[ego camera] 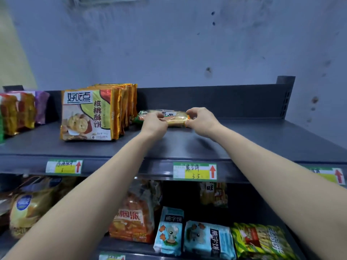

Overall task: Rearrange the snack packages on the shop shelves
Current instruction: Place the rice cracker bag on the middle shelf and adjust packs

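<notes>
A long cracker packet with a green end and a clear yellow middle lies flat on the top shelf, near the back wall. My left hand pinches its left part and my right hand pinches its right end, both with curled fingers. Just left of the packet stands a row of several orange walnut-biscuit packs, upright and facing me.
Red and purple snack bags stand at the far left of the top shelf. The lower shelf holds a gold bag, an orange bag, two blue koala packs and a green pack. Price labels line the shelf edge.
</notes>
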`<state>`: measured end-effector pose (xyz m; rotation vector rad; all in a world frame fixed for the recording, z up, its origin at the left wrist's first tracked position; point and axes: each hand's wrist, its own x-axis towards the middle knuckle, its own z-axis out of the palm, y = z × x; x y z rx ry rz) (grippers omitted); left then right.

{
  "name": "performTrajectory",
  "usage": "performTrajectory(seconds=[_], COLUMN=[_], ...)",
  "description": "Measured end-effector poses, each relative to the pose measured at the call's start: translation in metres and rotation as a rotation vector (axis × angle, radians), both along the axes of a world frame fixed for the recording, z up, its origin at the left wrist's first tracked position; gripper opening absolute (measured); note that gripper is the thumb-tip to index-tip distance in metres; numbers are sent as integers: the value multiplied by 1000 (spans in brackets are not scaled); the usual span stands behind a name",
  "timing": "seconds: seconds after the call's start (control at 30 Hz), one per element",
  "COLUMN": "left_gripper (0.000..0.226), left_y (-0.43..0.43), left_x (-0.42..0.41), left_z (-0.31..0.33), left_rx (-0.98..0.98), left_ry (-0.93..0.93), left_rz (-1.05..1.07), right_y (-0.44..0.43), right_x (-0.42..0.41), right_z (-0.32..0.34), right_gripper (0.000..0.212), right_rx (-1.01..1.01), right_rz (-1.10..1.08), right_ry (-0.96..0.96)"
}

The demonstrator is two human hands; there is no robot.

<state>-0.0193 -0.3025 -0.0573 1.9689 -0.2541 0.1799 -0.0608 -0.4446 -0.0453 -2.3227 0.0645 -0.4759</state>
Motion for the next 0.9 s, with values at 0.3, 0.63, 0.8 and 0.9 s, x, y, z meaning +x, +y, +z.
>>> performTrajectory(seconds=[0.3,0.63,0.8,0.9], left_gripper=[49,53,48,51], left_y=[-4,-2,-2,-1], left_x=[21,17,17,14], left_z=[-12,-11,-12,-11], left_rx=[94,335,397,452], left_ry=[-32,-166,-159,-171], left_rz=[-37,19,138,189], right_y=[-9,-10,-10,-12], right_x=[40,45,38,35], right_z=[-7,-19,-12,-9], right_gripper=[54,40,42,35], right_rx=[-241,-432,-473,-488], right_rz=[34,0,-141,-190], right_ry=[207,202,121,75])
